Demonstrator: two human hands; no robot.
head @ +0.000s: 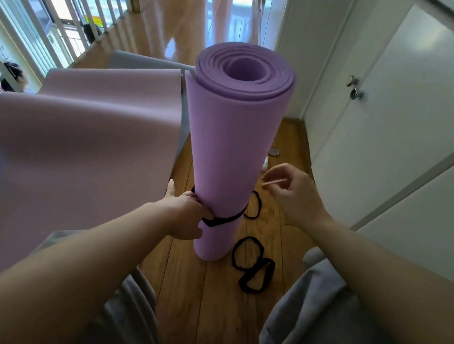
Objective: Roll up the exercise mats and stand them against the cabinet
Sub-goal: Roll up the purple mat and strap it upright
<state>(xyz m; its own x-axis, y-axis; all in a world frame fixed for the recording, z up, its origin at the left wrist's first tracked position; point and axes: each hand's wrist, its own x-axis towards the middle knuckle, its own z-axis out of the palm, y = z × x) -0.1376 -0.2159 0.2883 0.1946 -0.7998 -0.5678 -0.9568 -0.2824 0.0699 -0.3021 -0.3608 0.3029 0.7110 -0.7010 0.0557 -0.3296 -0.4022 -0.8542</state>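
The rolled purple mat (223, 148) stands upright on the floor (203, 298), near the cabinet (398, 136). The left hand (185, 215) grips it low down, thumb on its black strap (225, 219). The right hand (292, 192) hovers just beside it, loosely curled and empty. A pink mat (80, 138) lies unrolled to the left.

Both arms are bare from the left hand (185, 215) and right hand (292, 192) back to the lower edge of view. Loose, plain grey trousers (317, 313) cover both legs.
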